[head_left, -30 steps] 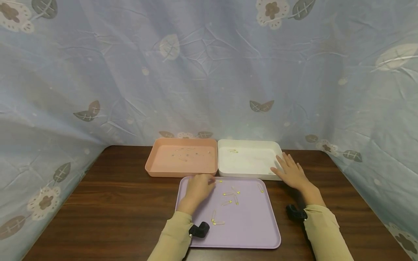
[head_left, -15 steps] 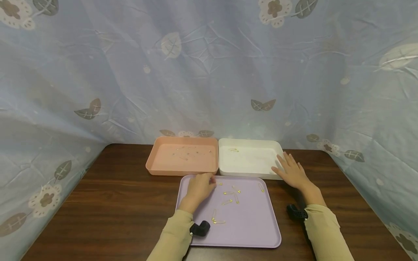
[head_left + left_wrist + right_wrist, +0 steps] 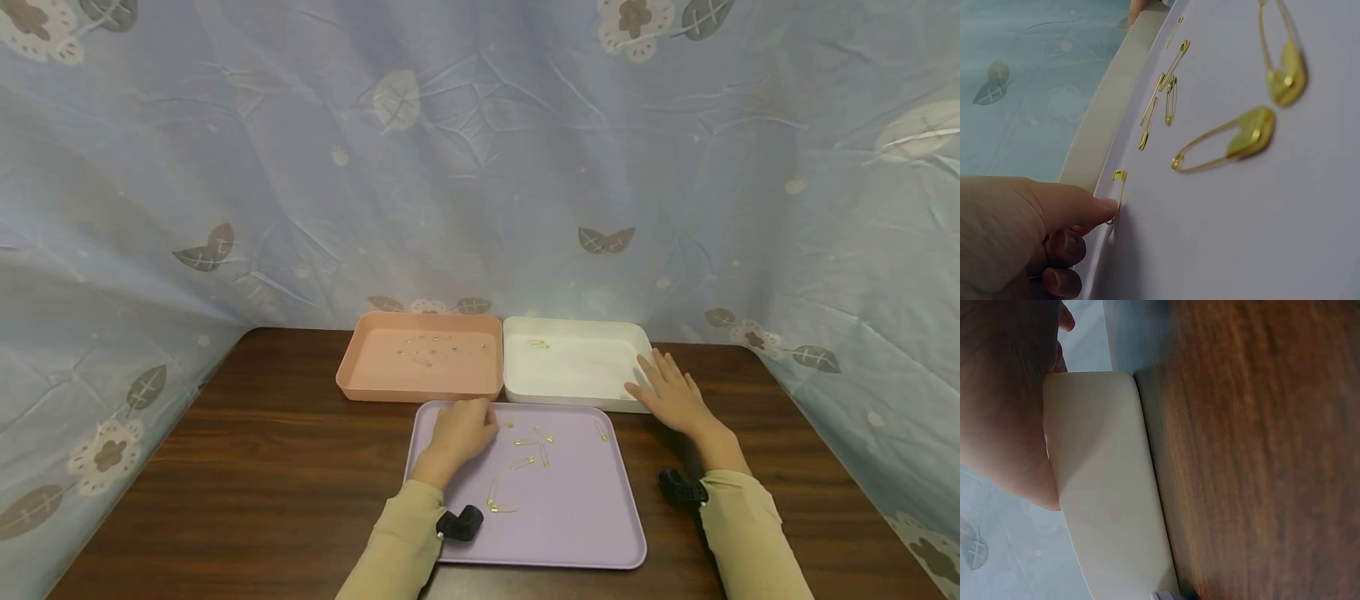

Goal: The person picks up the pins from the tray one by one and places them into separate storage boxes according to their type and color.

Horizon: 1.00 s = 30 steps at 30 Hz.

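Note:
My left hand point(image 3: 462, 433) is over the far left part of the lilac tray point(image 3: 570, 533). In the left wrist view, its thumb and fingers pinch the looped end of a gold safety pin point(image 3: 1120, 175), with the clasp end sticking out past the thumb. Several other gold safety pins point(image 3: 522, 463) lie scattered on the tray; two of them point(image 3: 1252, 132) show large in the left wrist view. My right hand point(image 3: 671, 398) rests on the right rim of the white tray point(image 3: 577, 398), fingers straight and spread.
A peach tray point(image 3: 420, 395) with several small silvery pins stands at the back left, against the white tray. A few gold pins point(image 3: 537, 344) lie in the white tray. Dark wooden tabletop point(image 3: 247, 467) surrounds them; a patterned cloth point(image 3: 480, 183) hangs behind.
My left fingers have closed in on the safety pin; its shaft showed beside them before, and now only the clasp shows in the head view. The right hand stays put.

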Motion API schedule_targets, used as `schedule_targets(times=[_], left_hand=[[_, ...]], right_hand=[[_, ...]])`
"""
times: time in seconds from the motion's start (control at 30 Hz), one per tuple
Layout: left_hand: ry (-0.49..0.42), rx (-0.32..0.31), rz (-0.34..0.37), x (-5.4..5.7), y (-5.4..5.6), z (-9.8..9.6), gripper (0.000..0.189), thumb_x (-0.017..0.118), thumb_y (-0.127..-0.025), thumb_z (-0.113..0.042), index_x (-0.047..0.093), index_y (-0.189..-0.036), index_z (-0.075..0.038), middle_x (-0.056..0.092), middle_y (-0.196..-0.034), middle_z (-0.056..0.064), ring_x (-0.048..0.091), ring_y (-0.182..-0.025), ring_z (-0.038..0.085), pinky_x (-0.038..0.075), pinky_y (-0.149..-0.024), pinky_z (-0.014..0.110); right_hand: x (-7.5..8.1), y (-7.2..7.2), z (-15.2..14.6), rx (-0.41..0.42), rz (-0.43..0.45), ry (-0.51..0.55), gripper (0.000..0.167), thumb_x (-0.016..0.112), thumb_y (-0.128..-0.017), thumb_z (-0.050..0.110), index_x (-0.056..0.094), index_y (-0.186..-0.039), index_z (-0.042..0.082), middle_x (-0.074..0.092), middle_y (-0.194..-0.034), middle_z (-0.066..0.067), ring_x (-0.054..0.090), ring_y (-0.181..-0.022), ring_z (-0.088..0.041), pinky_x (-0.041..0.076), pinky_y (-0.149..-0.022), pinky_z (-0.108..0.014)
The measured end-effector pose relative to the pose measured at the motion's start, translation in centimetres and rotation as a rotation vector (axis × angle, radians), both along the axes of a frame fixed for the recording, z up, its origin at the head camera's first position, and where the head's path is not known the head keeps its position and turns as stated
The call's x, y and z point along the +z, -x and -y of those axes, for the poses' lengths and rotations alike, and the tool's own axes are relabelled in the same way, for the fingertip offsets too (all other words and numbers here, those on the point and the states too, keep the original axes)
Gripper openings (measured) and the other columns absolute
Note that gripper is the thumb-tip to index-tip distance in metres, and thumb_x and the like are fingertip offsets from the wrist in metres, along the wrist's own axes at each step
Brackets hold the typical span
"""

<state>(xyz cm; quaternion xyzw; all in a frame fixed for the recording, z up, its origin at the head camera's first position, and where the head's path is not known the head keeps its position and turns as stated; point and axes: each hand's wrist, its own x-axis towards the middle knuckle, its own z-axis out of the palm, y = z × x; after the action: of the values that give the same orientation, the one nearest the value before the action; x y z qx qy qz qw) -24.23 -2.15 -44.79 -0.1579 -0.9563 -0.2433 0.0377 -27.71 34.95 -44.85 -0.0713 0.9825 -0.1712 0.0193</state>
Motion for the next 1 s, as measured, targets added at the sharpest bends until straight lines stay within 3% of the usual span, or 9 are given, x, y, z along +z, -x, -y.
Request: schedule_targets(times=[0.17, 0.33, 0.47, 0.7, 1.0], left_hand=[[0.032, -0.027, -0.092, 0.0, 0.1, -0.2, 0.014, 0.069, -0.081, -0.017, 0.060, -0.070, -0.018, 0.063, -0.066, -0.004, 0.055, -0.062, 0.014, 0.045, -0.063, 0.034], [0.061, -0.051, -0.182, -0.2, 0.2, -0.3, 0.010, 0.068, -0.079, -0.015, 0.060, -0.075, -0.018, 0.064, -0.074, -0.004, 0.058, -0.072, 0.016, 0.044, -0.072, 0.037], [0.062, -0.061, -0.190, 0.0, 0.1, -0.4, 0.008, 0.066, -0.082, -0.017, 0.062, -0.076, -0.018, 0.066, -0.078, -0.003, 0.057, -0.078, 0.018, 0.042, -0.077, 0.037], [0.052, -0.071, -0.205, 0.6, 0.1, -0.5, 0.008, 0.067, -0.082, -0.018, 0.063, -0.075, -0.018, 0.063, -0.075, -0.004, 0.050, -0.074, 0.015, 0.036, -0.069, 0.030], [0.087, -0.084, -0.261, 1.4, 0.4, -0.9, 0.009, 0.066, -0.083, -0.018, 0.061, -0.075, -0.018, 0.059, -0.075, -0.005, 0.049, -0.075, 0.016, 0.035, -0.069, 0.029]], right_hand=[[0.2, -0.2, 0.0, -0.004, 0.002, 0.003, 0.080, 0.040, -0.099, 0.057, 0.018, -0.155, 0.006, -0.001, -0.163, -0.024, 0.001, -0.149, -0.047, 0.003, -0.110, -0.074], [0.3, -0.3, 0.1, -0.004, 0.010, 0.016, 0.079, 0.041, -0.099, 0.056, 0.017, -0.155, 0.006, -0.001, -0.162, -0.024, -0.002, -0.149, -0.046, 0.002, -0.110, -0.074], [0.3, -0.2, 0.1, -0.003, 0.001, 0.019, 0.079, 0.042, -0.099, 0.056, 0.018, -0.155, 0.006, 0.000, -0.162, -0.024, 0.000, -0.149, -0.046, 0.003, -0.110, -0.074], [0.2, -0.1, 0.0, -0.005, -0.005, 0.002, 0.079, 0.041, -0.098, 0.057, 0.019, -0.155, 0.007, 0.000, -0.163, -0.023, 0.002, -0.149, -0.046, 0.004, -0.111, -0.074], [0.3, -0.1, 0.2, -0.001, -0.001, 0.014, 0.079, 0.041, -0.098, 0.057, 0.019, -0.155, 0.006, 0.000, -0.163, -0.024, 0.001, -0.149, -0.045, 0.003, -0.110, -0.074]])
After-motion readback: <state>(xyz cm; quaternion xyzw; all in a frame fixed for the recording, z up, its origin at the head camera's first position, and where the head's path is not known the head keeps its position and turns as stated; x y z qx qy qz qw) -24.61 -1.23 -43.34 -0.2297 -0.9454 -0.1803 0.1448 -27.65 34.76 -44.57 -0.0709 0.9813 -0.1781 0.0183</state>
